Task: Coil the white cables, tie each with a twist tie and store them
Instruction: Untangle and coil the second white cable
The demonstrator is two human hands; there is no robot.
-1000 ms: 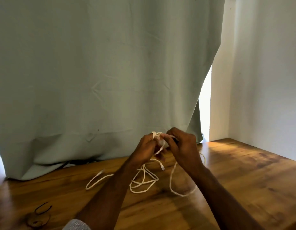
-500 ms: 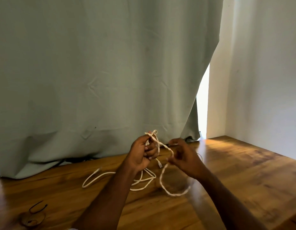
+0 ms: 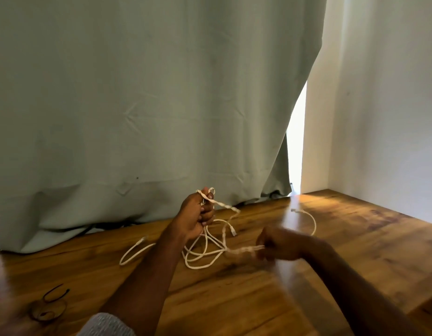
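Here the left hand [image 3: 196, 218] is raised above the table [image 3: 355, 238], fist closed on a bunch of white cable [image 3: 203, 253] — one strand loops over its thumb, the rest hangs in loose loops on the wood. The right hand [image 3: 278, 244], blurred, sits lower and pinches a strand; its grip looks closed. A curtain [image 3: 137, 93] hangs behind.
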